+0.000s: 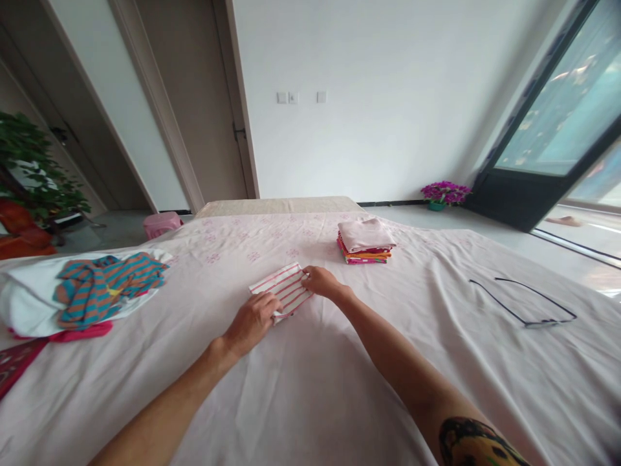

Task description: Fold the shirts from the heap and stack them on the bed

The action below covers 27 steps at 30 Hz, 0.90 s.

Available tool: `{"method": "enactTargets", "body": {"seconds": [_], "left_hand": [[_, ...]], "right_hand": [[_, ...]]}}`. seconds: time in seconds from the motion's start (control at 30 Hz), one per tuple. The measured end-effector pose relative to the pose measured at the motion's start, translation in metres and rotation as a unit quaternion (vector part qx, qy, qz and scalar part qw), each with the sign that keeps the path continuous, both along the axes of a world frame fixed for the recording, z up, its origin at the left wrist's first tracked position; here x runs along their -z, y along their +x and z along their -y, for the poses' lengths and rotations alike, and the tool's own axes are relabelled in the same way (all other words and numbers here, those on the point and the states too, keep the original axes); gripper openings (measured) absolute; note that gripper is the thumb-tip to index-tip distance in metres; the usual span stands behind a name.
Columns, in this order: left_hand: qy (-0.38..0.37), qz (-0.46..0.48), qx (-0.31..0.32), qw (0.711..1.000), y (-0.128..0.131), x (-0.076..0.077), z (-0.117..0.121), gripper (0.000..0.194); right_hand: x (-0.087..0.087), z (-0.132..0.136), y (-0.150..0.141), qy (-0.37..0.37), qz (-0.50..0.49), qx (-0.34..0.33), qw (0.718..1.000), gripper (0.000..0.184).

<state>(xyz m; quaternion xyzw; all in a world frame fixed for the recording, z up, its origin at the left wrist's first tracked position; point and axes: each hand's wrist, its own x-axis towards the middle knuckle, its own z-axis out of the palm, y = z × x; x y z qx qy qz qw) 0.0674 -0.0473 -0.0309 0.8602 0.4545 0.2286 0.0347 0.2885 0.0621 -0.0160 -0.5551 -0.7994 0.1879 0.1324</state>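
Note:
A white cloth with red stripes (286,285), folded into a small rectangle, lies at a slant on the pale pink sheet (310,395). My left hand (256,318) grips its near left edge, with the fingers curled over the top. At the right end, my right hand (323,283) pinches the cloth's edge between thumb and fingers. Beyond my right hand sits a stack of folded cloths (366,241), pale pink on top with red and orange layers below. The undersides of both hands' grips are hidden.
At the left lies a loose heap of clothes with a teal-and-orange striped garment (114,285) on top. Black-framed glasses (538,321) rest on the sheet at the right. Beyond the bed stand a pink stool (162,223) and a pot of purple flowers (444,193).

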Motion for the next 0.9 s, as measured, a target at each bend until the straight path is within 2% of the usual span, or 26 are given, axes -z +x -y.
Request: {"method": "enactTargets", "body": {"seconds": [0.1, 0.2, 0.23, 0.3, 0.37, 0.43, 0.53, 0.67, 0.8, 0.9], "left_hand": [[-0.068, 0.051, 0.003, 0.996, -0.034, -0.008, 0.001, 0.043], [-0.062, 0.082, -0.039, 0.994, -0.043, -0.015, 0.012, 0.038], [-0.048, 0.08, -0.054, 0.994, -0.041, -0.016, 0.016, 0.032], [-0.023, 0.059, -0.071, 0.995, -0.032, -0.015, 0.025, 0.024], [-0.005, 0.039, -0.08, 0.996, -0.022, -0.01, 0.031, 0.026], [0.008, 0.03, -0.09, 0.995, -0.017, -0.003, 0.032, 0.027], [0.026, 0.03, -0.096, 0.995, -0.014, 0.004, 0.031, 0.024], [0.05, 0.014, -0.087, 0.995, -0.012, 0.005, 0.035, 0.022], [0.036, 0.009, -0.09, 0.995, -0.01, -0.001, 0.04, 0.011], [0.051, 0.037, -0.128, 0.99, -0.009, -0.011, 0.036, 0.023]], "right_hand": [[-0.004, 0.015, 0.017, -0.034, -0.013, -0.01, 0.999, 0.038], [-0.012, 0.03, 0.029, 0.03, -0.025, -0.002, 0.999, 0.037], [-0.016, 0.034, 0.032, 0.068, -0.031, -0.023, 0.997, 0.036], [-0.021, 0.04, 0.035, 0.125, -0.039, -0.107, 0.986, 0.035], [-0.023, 0.044, 0.037, 0.15, -0.025, -0.186, 0.971, 0.039], [-0.021, 0.046, 0.036, 0.16, 0.004, -0.215, 0.963, 0.038], [-0.014, 0.046, 0.034, 0.169, 0.019, -0.215, 0.962, 0.03], [-0.012, 0.045, 0.035, 0.172, 0.008, -0.23, 0.958, 0.032], [-0.016, 0.046, 0.04, 0.145, 0.02, -0.221, 0.964, 0.037], [-0.024, 0.047, 0.036, 0.151, -0.016, -0.18, 0.972, 0.035]]}}
